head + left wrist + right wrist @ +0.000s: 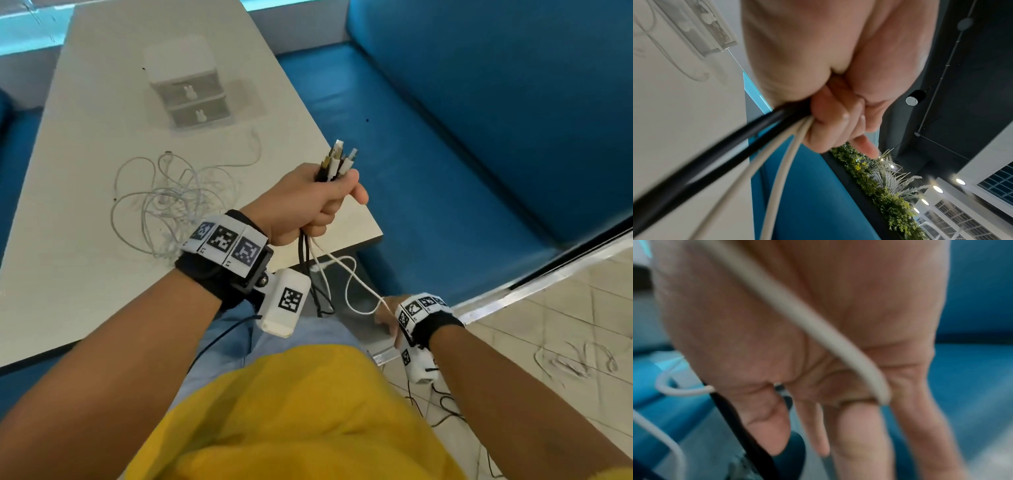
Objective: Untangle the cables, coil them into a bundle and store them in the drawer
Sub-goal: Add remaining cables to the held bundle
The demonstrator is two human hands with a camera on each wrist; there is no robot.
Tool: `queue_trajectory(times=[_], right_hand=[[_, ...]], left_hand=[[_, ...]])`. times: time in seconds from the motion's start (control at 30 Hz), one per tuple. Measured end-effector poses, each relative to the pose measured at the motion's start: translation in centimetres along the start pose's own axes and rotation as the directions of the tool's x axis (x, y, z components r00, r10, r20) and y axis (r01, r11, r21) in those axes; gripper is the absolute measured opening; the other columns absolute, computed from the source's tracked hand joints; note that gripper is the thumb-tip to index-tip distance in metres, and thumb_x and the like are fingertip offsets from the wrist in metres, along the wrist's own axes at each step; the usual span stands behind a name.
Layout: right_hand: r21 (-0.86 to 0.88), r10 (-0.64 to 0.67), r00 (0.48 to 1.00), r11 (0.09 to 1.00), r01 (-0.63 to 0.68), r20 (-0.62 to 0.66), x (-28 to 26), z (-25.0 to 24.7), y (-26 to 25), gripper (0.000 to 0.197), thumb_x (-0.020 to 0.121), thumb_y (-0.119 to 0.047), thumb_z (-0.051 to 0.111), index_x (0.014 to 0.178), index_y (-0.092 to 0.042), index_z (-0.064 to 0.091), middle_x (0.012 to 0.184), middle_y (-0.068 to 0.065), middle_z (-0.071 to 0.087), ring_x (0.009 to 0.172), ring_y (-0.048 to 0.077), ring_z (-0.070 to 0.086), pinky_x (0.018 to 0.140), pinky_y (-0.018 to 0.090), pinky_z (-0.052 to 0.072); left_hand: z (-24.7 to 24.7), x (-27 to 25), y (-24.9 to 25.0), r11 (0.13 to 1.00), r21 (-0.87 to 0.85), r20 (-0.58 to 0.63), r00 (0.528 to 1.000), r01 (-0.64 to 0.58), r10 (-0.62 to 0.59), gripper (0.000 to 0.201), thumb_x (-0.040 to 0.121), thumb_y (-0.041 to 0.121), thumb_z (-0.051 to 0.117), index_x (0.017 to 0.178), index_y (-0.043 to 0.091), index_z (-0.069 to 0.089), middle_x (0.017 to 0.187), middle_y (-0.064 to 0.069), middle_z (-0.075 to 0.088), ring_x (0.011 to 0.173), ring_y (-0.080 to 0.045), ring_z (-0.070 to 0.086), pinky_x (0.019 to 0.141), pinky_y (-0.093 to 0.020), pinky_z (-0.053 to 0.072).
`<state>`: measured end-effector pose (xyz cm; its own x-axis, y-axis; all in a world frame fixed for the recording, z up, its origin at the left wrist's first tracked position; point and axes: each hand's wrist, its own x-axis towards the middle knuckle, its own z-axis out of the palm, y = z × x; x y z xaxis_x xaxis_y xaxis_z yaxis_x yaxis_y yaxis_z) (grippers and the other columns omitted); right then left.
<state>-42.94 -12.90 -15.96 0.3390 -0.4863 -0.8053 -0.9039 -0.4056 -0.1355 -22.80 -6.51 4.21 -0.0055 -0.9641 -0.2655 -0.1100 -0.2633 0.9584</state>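
My left hand [322, 205] is raised over the table's near right corner and grips a bunch of black and white cable ends, whose plugs [337, 159] stick up out of the fist. The cables [310, 263] hang down below the fist past the table edge. In the left wrist view the fingers [838, 123] curl round black cables [715, 154] and white cables [781, 162]. My right hand [387, 317] is low beside my lap. One white cable [818, 331] runs across its palm and out between the straight, downward-pointing fingers [857, 426]. A loose tangle of white cables [171, 202] lies on the table.
A small white drawer unit [191, 92] with two shut drawers stands at the far middle of the pale table [85, 291]. A blue padded bench [445, 171] runs along the table's right. Tiled floor [548, 342] lies at the lower right.
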Motion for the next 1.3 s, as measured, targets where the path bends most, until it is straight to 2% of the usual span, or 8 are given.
queue_trajectory(times=[0.13, 0.37, 0.5, 0.63, 0.87, 1.03, 1.2, 1.3], right_hand=[[0.296, -0.077, 0.979, 0.955, 0.019, 0.186, 2.2, 1.7, 1.1, 0.014, 0.088, -0.013, 0.067, 0.101, -0.017, 0.062, 0.107, 0.007, 0.073, 0.079, 0.014, 0.071, 0.061, 0.021, 0.049], [0.785, -0.039, 0.983, 0.597, 0.167, -0.180, 2.3, -2.0, 0.6, 0.017, 0.090, 0.003, 0.052, 0.103, 0.005, 0.064, 0.071, 0.014, 0.069, 0.067, 0.023, 0.068, 0.063, 0.023, 0.059], [0.810, -0.039, 0.931, 0.482, 0.335, -0.362, -0.8, -6.0, 0.4, 0.024, 0.091, 0.005, 0.044, 0.084, -0.003, 0.065, 0.077, 0.019, 0.070, 0.059, 0.016, 0.069, 0.061, 0.022, 0.054], [0.713, -0.112, 0.825, 0.448, 0.539, -0.553, -5.5, -9.4, -0.5, 0.020, 0.096, -0.011, 0.051, 0.084, -0.006, 0.067, 0.069, 0.007, 0.070, 0.067, 0.018, 0.067, 0.080, 0.033, 0.055], [0.380, -0.276, 0.563, 0.507, 0.774, -0.779, -12.2, -13.2, -5.7, 0.045, 0.098, -0.045, 0.045, 0.102, -0.007, 0.067, 0.099, 0.016, 0.066, 0.087, 0.024, 0.063, 0.077, 0.043, 0.053], [0.268, -0.334, 0.568, 0.632, 0.727, -0.752, -12.7, -13.1, -8.9, 0.046, 0.097, -0.048, 0.044, 0.095, -0.010, 0.068, 0.092, 0.010, 0.070, 0.081, 0.022, 0.066, 0.058, 0.036, 0.056], [0.194, -0.324, 0.553, 0.705, 0.682, -0.768, -12.3, -13.5, -10.8, 0.049, 0.100, -0.047, 0.035, 0.068, -0.021, 0.061, 0.096, -0.003, 0.073, 0.093, 0.017, 0.066, 0.087, 0.037, 0.052], [0.141, -0.314, 0.532, 0.747, 0.650, -0.786, -12.6, -13.9, -10.9, 0.056, 0.101, -0.045, 0.032, 0.054, -0.017, 0.045, 0.070, 0.001, 0.065, 0.073, 0.020, 0.061, 0.068, 0.036, 0.048]], left_hand=[[0.8, 0.3, -1.1, 0.997, 0.082, 0.029, 1.000, 0.009, -0.011, 0.032, 0.102, 0.029, 0.046, 0.086, 0.009, 0.064, 0.052, 0.005, 0.025, 0.042, -0.008, 0.018, 0.040, -0.021, 0.019], [2.5, 1.6, -2.2, 1.000, 0.022, -0.014, 1.000, 0.009, -0.009, 0.045, 0.102, 0.035, 0.041, 0.063, 0.015, 0.042, 0.051, 0.006, 0.026, 0.045, -0.011, 0.020, 0.047, -0.024, 0.020], [2.9, 2.4, -3.0, 0.998, 0.065, -0.033, 0.999, -0.025, 0.028, 0.048, 0.102, 0.041, 0.037, 0.062, 0.015, 0.037, 0.051, 0.007, 0.030, 0.051, -0.016, 0.033, 0.060, -0.031, 0.036], [3.5, 2.7, -3.8, 0.994, 0.111, -0.025, 1.000, 0.012, -0.009, 0.047, 0.102, 0.041, 0.036, 0.064, 0.013, 0.038, 0.052, 0.005, 0.029, 0.050, -0.015, 0.032, 0.066, -0.033, 0.041], [4.3, 2.6, -4.2, 0.987, 0.161, -0.051, 0.999, 0.003, 0.005, 0.042, 0.100, 0.028, 0.048, 0.060, 0.015, 0.050, 0.051, 0.004, 0.041, 0.048, -0.016, 0.035, 0.053, -0.029, 0.036], [3.8, 1.6, -3.2, 0.968, 0.252, -0.103, 0.994, 0.007, 0.020, 0.033, 0.093, 0.002, 0.043, 0.062, 0.010, 0.049, 0.044, 0.001, 0.045, 0.050, -0.019, 0.041, 0.063, -0.033, 0.040], [3.0, 1.7, -2.5, 0.953, 0.301, -0.152, 0.984, -0.040, 0.090, 0.034, 0.081, 0.015, 0.044, 0.100, -0.012, 0.052, 0.074, -0.020, 0.050, 0.059, -0.023, 0.043, 0.054, -0.034, 0.036], [2.4, 1.6, -1.7, 0.962, 0.257, -0.162, 0.977, -0.095, 0.139, 0.019, 0.080, 0.005, 0.043, 0.093, -0.006, 0.051, 0.063, -0.011, 0.040, 0.046, -0.010, 0.033, 0.045, -0.026, 0.026]])
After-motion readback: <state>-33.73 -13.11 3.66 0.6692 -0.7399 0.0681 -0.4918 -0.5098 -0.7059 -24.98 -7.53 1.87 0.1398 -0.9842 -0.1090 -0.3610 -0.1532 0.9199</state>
